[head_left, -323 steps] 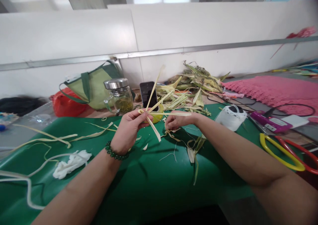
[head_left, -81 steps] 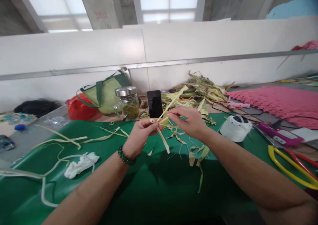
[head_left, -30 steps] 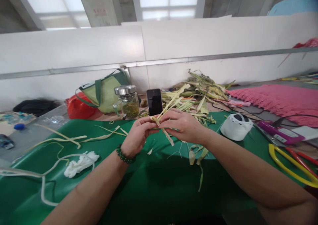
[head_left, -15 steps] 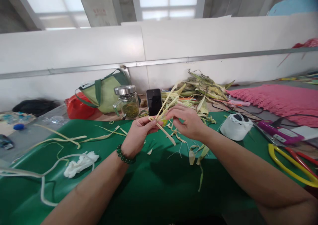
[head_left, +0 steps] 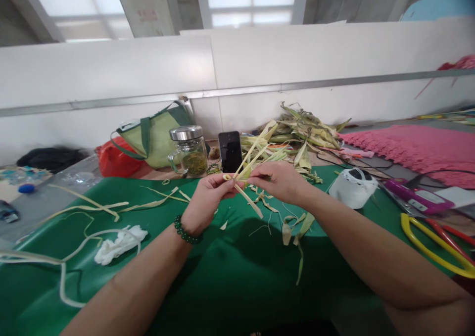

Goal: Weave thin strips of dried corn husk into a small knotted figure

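Strips (head_left: 249, 202): held up over the green mat (head_left: 230, 269), nearer you than the phone (head_left: 230, 152); from their crossing the long ends slant away to your right, while one tail drops toward you, also rightward.
Left hand (head_left: 211, 191): nearer to the crossing; your thumb and fingers pinch it, a curled loop showing at the tips, forearm angled in from below.
Right hand (head_left: 285, 181): just right of the crossing, which lies leftward of your fingertips; back of the hand up, thumb and forefinger drawn together by a strip, but you cannot tell whether they grip it.
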`<state>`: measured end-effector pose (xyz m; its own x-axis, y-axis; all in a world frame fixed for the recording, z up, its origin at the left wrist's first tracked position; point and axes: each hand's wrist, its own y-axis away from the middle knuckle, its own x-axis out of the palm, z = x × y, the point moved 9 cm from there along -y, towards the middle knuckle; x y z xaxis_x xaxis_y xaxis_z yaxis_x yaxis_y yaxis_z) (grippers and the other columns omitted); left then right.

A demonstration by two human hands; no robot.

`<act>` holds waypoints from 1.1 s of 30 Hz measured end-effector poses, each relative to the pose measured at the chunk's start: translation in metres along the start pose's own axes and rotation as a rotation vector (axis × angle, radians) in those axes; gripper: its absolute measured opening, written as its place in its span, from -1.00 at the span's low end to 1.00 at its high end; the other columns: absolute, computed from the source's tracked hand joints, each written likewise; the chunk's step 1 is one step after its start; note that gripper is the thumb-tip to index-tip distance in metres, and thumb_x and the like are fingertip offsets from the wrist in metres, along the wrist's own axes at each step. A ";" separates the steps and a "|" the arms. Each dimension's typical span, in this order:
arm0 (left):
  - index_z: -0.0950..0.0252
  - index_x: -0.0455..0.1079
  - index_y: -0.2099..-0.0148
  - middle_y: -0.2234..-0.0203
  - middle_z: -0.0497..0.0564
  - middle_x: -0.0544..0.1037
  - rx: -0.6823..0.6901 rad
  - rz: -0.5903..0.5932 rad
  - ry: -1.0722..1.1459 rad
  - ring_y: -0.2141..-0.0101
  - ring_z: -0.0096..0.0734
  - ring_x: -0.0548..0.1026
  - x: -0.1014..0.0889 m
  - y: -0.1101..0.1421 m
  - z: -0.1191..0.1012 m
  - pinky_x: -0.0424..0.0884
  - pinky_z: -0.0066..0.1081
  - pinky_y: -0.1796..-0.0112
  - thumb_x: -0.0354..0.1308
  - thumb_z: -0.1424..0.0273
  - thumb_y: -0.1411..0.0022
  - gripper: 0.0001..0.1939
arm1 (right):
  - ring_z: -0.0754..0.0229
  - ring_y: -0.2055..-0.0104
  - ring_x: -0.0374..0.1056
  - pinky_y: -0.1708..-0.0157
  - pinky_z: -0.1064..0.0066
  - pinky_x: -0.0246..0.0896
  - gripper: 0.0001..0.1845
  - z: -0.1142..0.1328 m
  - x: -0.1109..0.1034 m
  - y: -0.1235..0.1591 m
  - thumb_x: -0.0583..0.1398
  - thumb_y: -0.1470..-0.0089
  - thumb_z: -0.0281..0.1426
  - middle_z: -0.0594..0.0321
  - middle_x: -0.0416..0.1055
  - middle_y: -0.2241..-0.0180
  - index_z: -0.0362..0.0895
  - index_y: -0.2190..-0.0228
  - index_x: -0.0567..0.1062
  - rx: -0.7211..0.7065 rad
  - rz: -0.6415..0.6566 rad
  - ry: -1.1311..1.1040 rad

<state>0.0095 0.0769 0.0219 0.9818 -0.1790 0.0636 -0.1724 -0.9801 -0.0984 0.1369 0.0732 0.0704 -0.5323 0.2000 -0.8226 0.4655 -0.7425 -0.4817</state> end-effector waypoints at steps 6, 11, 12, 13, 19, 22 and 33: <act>0.32 0.53 0.39 0.48 0.03 0.61 0.004 0.001 -0.040 0.41 -0.40 0.51 -0.001 -0.001 0.001 0.41 -0.44 0.32 0.33 0.27 0.09 -0.77 | 0.32 0.50 0.29 0.52 0.51 -0.01 -0.81 0.003 0.001 0.001 0.17 -0.06 -0.37 0.31 0.47 0.53 -0.13 0.52 0.53 -0.010 0.051 0.029; 0.34 0.53 0.40 0.47 0.04 0.61 0.001 -0.013 -0.022 0.42 -0.41 0.51 -0.001 -0.001 0.002 0.42 -0.45 0.32 0.34 0.28 0.11 -0.77 | 0.34 0.52 0.28 0.53 0.51 -0.02 -0.82 0.004 0.000 0.001 0.16 -0.05 -0.39 0.32 0.48 0.54 -0.12 0.50 0.54 -0.050 0.031 0.023; 0.34 0.53 0.41 0.47 0.04 0.61 0.002 -0.014 -0.020 0.42 -0.41 0.51 -0.001 -0.001 0.002 0.42 -0.45 0.32 0.34 0.28 0.11 -0.77 | 0.34 0.52 0.28 0.53 0.52 -0.02 -0.82 0.005 0.000 0.001 0.16 -0.05 -0.39 0.32 0.48 0.53 -0.11 0.50 0.55 -0.061 0.028 0.025; 0.34 0.52 0.42 0.47 0.04 0.61 0.005 -0.014 -0.020 0.43 -0.41 0.51 -0.001 -0.001 0.001 0.43 -0.45 0.31 0.34 0.28 0.12 -0.77 | 0.33 0.51 0.29 0.53 0.52 -0.02 -0.82 0.005 0.000 0.001 0.16 -0.05 -0.40 0.32 0.49 0.53 -0.11 0.50 0.55 -0.067 0.028 0.028; 0.33 0.52 0.44 0.49 0.03 0.60 0.002 -0.014 -0.027 0.43 -0.41 0.51 -0.001 0.000 0.000 0.43 -0.44 0.31 0.34 0.27 0.11 -0.78 | 0.33 0.50 0.32 0.52 0.52 0.01 -0.83 0.003 -0.001 0.001 0.16 -0.04 -0.39 0.33 0.51 0.51 -0.10 0.50 0.54 -0.042 0.031 0.025; 0.33 0.52 0.43 0.48 0.04 0.61 -0.003 -0.021 -0.028 0.42 -0.39 0.52 -0.001 0.000 0.001 0.44 -0.42 0.31 0.35 0.27 0.12 -0.76 | 0.32 0.47 0.35 0.50 0.52 0.04 -0.86 0.003 -0.005 0.001 0.18 -0.02 -0.40 0.34 0.52 0.49 -0.09 0.50 0.54 -0.047 -0.032 0.020; 0.34 0.53 0.43 0.48 0.04 0.61 -0.003 -0.030 -0.023 0.43 -0.39 0.52 -0.002 0.000 0.000 0.43 -0.44 0.32 0.35 0.28 0.12 -0.77 | 0.28 0.41 0.38 0.40 0.48 0.16 -0.88 0.010 -0.022 0.007 0.18 -0.03 -0.40 0.30 0.52 0.46 -0.10 0.46 0.54 -0.143 -0.242 0.005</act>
<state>0.0079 0.0774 0.0217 0.9880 -0.1477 0.0440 -0.1431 -0.9853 -0.0934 0.1449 0.0575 0.0885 -0.6370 0.3641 -0.6795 0.4202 -0.5749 -0.7020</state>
